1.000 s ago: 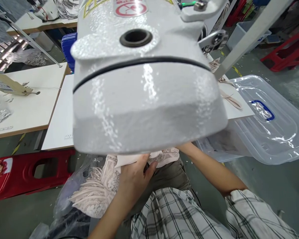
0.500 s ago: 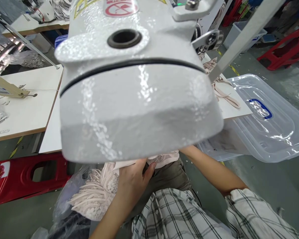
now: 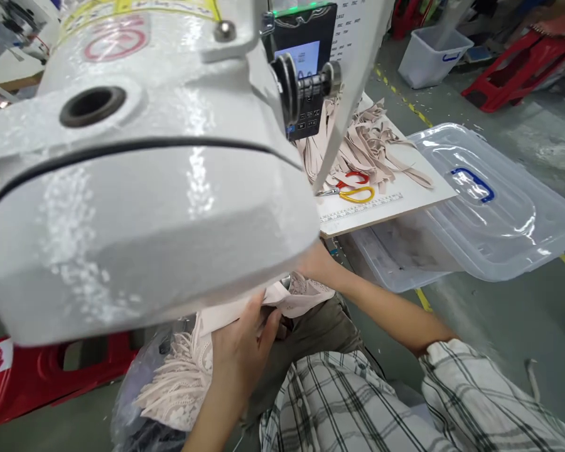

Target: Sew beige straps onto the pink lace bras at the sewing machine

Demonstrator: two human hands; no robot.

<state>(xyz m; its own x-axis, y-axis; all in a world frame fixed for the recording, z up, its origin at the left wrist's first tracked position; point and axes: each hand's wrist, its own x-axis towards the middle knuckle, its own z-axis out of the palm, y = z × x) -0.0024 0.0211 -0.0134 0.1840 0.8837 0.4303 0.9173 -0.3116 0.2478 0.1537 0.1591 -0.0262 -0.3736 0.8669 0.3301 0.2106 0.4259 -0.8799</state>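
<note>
Pale pink lace fabric [image 3: 183, 376], heaped in the lap over a clear plastic bag [image 3: 127, 395], upper edge drawn up beneath the white sewing machine head [image 3: 136, 188]. Seemingly at the stage of feeding or lining up a lace edge at the needle, though the needle area itself hidden behind the machine head. Next move likely a matter of keeping the edge flat and taut under the head, fingers kept well clear of the needle. Left hand [image 3: 242, 351] raised from below, wrist bent, fingers curled and pinching the plain edge of the lace just under the machine. Right hand hidden under the head; only the right forearm [image 3: 381, 301] on show, stretched forward and inward; grip impossible to tell. Further out on the surface [image 3: 405, 204]: a tangle of beige elastic straps [image 3: 362, 147], red-and-yellow-handled scissors [image 3: 353, 188], a control panel [image 3: 306, 63]. Beside that, a clear storage bin lid [image 3: 489, 201] with a blue handle.
</note>
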